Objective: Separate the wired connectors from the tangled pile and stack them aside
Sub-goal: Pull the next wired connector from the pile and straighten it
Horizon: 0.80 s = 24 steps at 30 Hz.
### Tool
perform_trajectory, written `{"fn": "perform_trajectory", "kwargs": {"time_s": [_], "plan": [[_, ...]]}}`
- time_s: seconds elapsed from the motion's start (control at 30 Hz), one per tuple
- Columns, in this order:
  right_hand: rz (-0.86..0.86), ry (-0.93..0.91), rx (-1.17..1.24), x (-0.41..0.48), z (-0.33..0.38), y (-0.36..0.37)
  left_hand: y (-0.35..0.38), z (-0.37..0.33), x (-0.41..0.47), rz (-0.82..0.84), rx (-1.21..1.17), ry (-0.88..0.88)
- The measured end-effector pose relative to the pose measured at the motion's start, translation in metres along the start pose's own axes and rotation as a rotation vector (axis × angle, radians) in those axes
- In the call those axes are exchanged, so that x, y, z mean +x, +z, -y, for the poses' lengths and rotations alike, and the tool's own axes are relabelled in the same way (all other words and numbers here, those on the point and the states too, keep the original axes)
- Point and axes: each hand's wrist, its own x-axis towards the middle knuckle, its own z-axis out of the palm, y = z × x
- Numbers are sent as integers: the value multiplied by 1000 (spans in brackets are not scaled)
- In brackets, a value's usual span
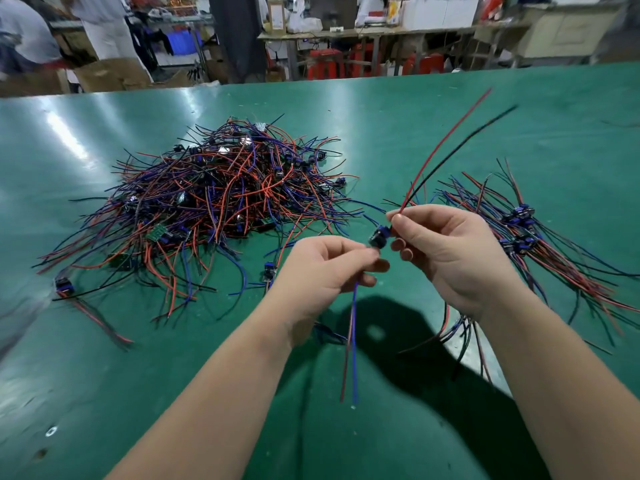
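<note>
The green desk [450,109] is filling nearly the whole frame, gleaming under the lights. The tangled pile [214,188] of red, blue and black wires with dark connectors is sprawling across the centre left. Over at the right edge the sorted stack [519,237] is lying with its blue connectors bunched together and its wires fanning out, well apart from the pile. Both hands are working in the middle, raised above the desk. The left hand [329,268] is curling its fingers and pinching a red and blue wire pair [351,344], which is dangling straight down toward the lower centre. The right hand [450,251] is pinching a red and black wire pair [446,140] between thumb and forefinger, and those two are sweeping up toward the upper right, blurring at the tips. Between the two hands a single blue-and-black connector [378,237] is sitting right at the fingertips, and both wire pairs are running out of it as far as I can tell. Smaller still, a loose connector [64,285] is lying on the desk at the far left, trailing red and black wires, and another stray connector [269,270] is resting just left of the left hand.
</note>
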Motion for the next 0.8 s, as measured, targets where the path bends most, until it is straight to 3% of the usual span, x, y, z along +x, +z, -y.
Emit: {"fn": "perform_trajectory", "kwargs": {"time_s": [0.17,0.5,0.8], "plan": [[59,40,-93,0,-4,1,-4,2,-1,75,50,-158],[18,29,-312,-1,-8,1,-2,7,0,16,-15,-61],[-326,46,147,9,18,-22,-1,6,-10,437,147,-216]]}}
